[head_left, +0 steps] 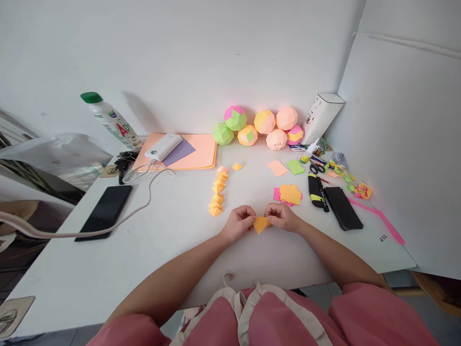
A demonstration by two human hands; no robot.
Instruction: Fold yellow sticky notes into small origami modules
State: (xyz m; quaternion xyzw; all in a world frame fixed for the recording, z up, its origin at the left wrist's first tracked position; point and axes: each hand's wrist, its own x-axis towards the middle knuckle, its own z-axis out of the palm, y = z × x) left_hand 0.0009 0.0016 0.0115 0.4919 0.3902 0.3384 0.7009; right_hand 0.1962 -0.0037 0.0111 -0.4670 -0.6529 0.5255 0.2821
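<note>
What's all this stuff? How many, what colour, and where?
Desk: one, white, middle
Plastic bag: one, clear, left
Bottle: one, white, back left
Key bunch: one, dark, beside bottle
Phones: two, black, left, right
Cable: one, pale, left
Sheets: several, peach and purple, back left
Power bank: one, white, on sheets
Paper balls: seven, multicoloured, back
Container: one, white, back right
Glue bottle: one, white, right
Scissors: one, black, right
Cutter: one, black, yellow, right
Pen: one, black, right
Scraps: many, multicoloured, right
Paper strip: one, pink, right
Flat papers: several, multicoloured, centre right
Folded pieces: several, mostly orange, centre
Held piece: one, orange, front
Hands: two, bare, holding it
Sleeves: two, pink, bottom
</note>
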